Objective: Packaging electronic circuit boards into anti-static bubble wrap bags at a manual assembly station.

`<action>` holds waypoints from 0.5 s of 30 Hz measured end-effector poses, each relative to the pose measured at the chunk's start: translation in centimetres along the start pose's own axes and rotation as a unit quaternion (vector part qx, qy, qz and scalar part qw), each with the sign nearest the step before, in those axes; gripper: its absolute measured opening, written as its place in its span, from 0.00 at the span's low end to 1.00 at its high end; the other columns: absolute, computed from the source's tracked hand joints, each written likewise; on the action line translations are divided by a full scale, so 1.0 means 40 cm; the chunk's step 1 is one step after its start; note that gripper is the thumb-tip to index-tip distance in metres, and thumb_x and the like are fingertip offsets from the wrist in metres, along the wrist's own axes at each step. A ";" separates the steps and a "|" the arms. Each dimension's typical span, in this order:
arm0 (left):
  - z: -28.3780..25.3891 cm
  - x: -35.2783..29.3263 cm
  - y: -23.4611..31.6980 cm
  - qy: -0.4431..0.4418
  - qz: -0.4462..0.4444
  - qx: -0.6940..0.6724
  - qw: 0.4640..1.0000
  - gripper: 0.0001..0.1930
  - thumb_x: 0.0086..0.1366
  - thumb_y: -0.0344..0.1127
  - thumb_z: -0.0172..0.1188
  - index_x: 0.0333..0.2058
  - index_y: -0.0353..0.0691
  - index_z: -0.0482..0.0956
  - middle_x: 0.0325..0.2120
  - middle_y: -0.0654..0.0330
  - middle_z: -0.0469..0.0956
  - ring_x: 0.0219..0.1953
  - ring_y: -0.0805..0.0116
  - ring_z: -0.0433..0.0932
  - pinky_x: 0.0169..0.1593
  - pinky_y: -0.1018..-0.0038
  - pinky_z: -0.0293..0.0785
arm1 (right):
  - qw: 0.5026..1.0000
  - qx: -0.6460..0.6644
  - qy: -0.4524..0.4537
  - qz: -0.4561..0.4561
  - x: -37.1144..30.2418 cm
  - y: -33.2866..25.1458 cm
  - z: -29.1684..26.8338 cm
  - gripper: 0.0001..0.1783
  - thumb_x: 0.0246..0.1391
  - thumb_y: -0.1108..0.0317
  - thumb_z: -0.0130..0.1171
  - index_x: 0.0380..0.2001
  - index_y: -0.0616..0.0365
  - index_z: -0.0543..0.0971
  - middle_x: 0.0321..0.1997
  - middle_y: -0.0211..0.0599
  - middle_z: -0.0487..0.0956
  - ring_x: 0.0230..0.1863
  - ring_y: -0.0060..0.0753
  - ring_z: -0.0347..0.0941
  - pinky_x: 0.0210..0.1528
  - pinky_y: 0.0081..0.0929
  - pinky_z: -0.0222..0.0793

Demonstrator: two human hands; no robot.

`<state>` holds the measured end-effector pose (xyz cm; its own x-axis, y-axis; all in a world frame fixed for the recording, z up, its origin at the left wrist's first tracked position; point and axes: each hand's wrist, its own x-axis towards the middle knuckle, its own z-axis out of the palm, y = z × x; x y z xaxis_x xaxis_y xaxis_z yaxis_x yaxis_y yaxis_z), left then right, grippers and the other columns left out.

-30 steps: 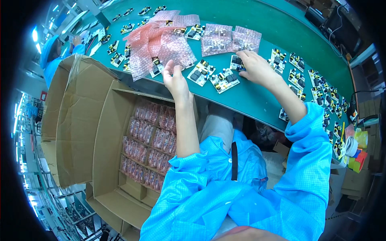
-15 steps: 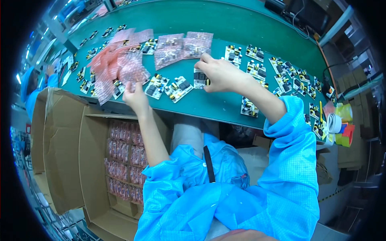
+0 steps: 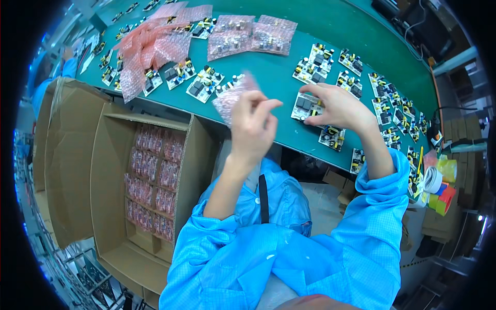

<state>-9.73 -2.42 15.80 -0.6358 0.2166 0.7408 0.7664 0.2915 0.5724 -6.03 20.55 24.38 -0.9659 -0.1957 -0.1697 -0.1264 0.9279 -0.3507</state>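
My left hand point(image 3: 250, 129), a little smeared by motion, is closed on a pink bubble-wrap bag point(image 3: 227, 106). The bag hangs behind the fingers near the table's front edge and partly covers a circuit board beneath. To its right, my right hand point(image 3: 347, 109) grips a white circuit board point(image 3: 305, 105) by its edges, with thumb and fingers on opposite sides. Black and yellow components stand on that board. Further left lies a heap of loose pink bubble-wrap bags point(image 3: 160, 49). Several bagged boards point(image 3: 231, 44) rest behind my left hand.
Loose circuit boards point(image 3: 204, 83) are spread over the green table point(image 3: 274, 77), many at the right. An opened cardboard box point(image 3: 101, 170) below left holds rows of pink-wrapped packs point(image 3: 150, 181). Tape rolls point(image 3: 442, 199) sit at the right edge. At far left, a person in blue appears.
My left hand has moved right from the heap, carrying a bubble-wrap bag. My right hand has shifted right with a circuit board. The whole view has also shifted.
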 end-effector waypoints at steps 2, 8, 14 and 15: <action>0.027 -0.025 0.026 -0.061 -0.033 -0.031 0.997 0.21 0.49 0.16 0.63 0.42 0.42 0.82 0.40 0.56 0.71 0.39 0.57 0.76 0.42 0.64 0.75 | 1.000 0.016 -0.007 0.021 -0.006 0.004 -0.002 0.43 0.39 0.52 0.78 0.59 0.54 0.74 0.50 0.49 0.80 0.51 0.51 0.79 0.54 0.43 0.74; 0.039 -0.040 0.043 -0.092 -0.056 -0.014 0.994 0.26 0.51 0.19 0.65 0.51 0.40 0.77 0.46 0.54 0.71 0.50 0.52 0.73 0.54 0.60 0.71 | 0.997 -0.029 -0.065 0.016 -0.011 -0.008 -0.016 0.45 0.36 0.61 0.80 0.58 0.63 0.72 0.53 0.54 0.78 0.56 0.54 0.76 0.59 0.42 0.73; 0.057 -0.082 0.085 -0.149 -0.050 0.195 0.968 0.26 0.53 0.32 0.67 0.53 0.37 0.77 0.45 0.53 0.73 0.53 0.50 0.70 0.56 0.57 0.64 | 0.994 -0.043 -0.091 0.041 -0.002 0.014 -0.025 0.47 0.36 0.66 0.77 0.62 0.61 0.68 0.53 0.48 0.74 0.52 0.55 0.76 0.54 0.44 0.75; 0.058 -0.085 0.088 -0.155 -0.052 0.196 0.967 0.26 0.53 0.32 0.67 0.53 0.37 0.77 0.45 0.53 0.73 0.53 0.50 0.70 0.56 0.57 0.64 | 0.994 -0.054 -0.079 0.052 -0.005 0.015 -0.023 0.47 0.36 0.67 0.76 0.62 0.61 0.68 0.51 0.48 0.74 0.51 0.55 0.76 0.53 0.44 0.75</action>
<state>-5.10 0.01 14.49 -0.7512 0.4179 0.5110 0.6416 0.6444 0.4161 -6.13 21.45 25.04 -0.9287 -0.1369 -0.3447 -0.0600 0.9726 -0.2244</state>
